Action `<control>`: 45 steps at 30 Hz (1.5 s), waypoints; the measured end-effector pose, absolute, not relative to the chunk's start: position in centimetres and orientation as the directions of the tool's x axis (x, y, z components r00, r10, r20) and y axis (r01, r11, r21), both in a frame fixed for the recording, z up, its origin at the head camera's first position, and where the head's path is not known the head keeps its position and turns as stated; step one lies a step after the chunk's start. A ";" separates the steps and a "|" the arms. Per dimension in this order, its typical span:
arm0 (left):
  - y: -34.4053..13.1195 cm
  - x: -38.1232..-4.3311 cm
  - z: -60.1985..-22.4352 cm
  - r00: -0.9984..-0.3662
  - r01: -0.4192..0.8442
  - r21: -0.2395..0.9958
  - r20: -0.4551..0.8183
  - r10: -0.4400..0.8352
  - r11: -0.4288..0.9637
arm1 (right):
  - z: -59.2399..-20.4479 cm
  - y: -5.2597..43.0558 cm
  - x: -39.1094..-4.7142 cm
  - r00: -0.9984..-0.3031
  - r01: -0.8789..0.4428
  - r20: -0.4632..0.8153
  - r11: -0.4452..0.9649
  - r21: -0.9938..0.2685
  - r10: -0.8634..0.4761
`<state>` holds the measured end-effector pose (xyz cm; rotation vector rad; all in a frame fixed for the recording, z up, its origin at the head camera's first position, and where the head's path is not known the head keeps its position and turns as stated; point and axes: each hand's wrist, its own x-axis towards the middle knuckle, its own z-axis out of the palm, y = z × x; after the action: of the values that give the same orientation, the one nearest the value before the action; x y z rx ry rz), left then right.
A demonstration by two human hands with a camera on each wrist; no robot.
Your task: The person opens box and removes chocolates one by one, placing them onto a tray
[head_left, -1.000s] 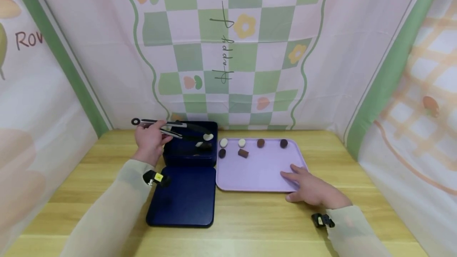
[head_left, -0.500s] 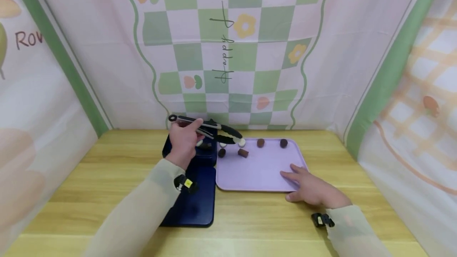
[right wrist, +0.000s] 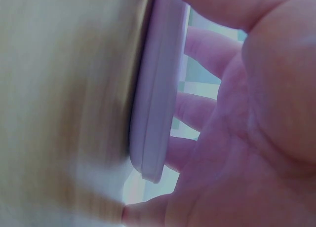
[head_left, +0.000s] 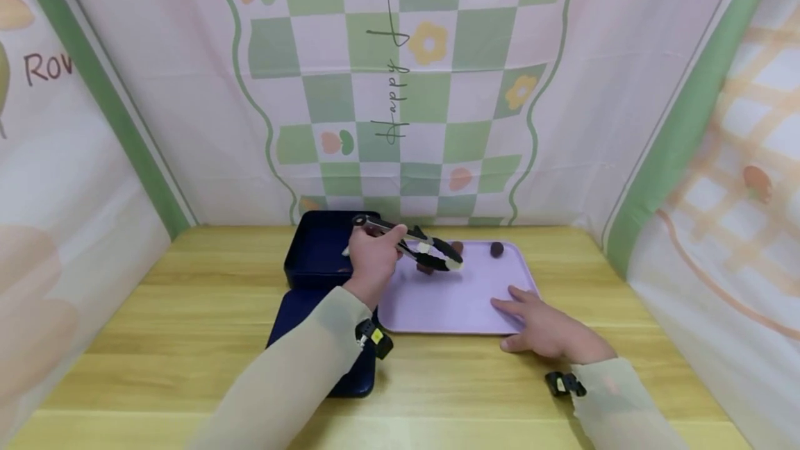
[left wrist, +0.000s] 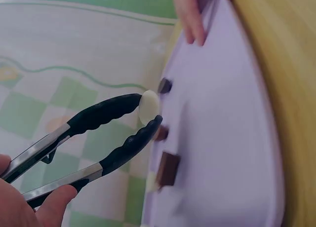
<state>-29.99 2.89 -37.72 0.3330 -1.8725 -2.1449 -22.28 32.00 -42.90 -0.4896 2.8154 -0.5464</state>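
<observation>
1. White sweet (left wrist: 148, 107), pinched between the tips of the tongs (left wrist: 129, 144), hangs over the purple tray (head_left: 462, 307), near twelve o'clock from its centre.
2. Left hand (head_left: 373, 259), at about half past nine, grasps the tongs, with thumb and fingers on their arms; the squeeze presumably keeps the sweet from slipping.
3. Brown block (left wrist: 168, 169) lies at ten o'clock on the tray, dark sweet (head_left: 496, 249) between one and two; such spacing probably leaves the tongs room.
4. Right hand (head_left: 542, 328), at four o'clock, grasps nothing; its spread fingers lie over the tray's edge, likely steadying it.
5. Blue box (head_left: 312, 279) stands beyond the left hand, its lid (head_left: 356, 380) towards eight o'clock, partly hidden by the sleeve (head_left: 294, 373).
</observation>
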 end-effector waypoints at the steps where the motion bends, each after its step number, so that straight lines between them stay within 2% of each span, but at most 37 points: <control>1: 3.2 -30.0 -37.9 -0.937 0.049 0.994 0.011 -0.350 -0.099 | -42.9 32.0 -22.3 -0.917 -0.279 -0.161 0.875 -0.396 -0.365; 9: 4.9 -30.0 -38.8 -0.934 0.091 0.995 0.103 -0.342 0.051 | -42.8 32.0 -22.2 -0.912 -0.287 -0.166 0.872 -0.396 -0.375; 29: 5.9 -29.3 -38.5 -0.922 0.208 0.976 0.216 -0.320 0.060 | -42.9 32.0 -22.3 -0.921 -0.258 -0.177 0.882 -0.394 -0.348; 39: 4.1 -29.3 -36.6 -0.913 0.212 0.977 0.208 -0.350 0.029 | -42.9 31.9 -22.2 -0.921 -0.260 -0.168 0.878 -0.403 -0.351; 45: 0.9 -29.7 -34.8 -0.889 0.265 0.961 0.275 -0.366 0.078 | -43.1 32.0 -22.3 -0.920 -0.273 -0.156 0.875 -0.401 -0.358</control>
<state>-29.68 0.91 -34.77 0.0995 -1.9125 -1.8625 -22.26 32.00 -43.07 -0.4815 2.8204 -0.5549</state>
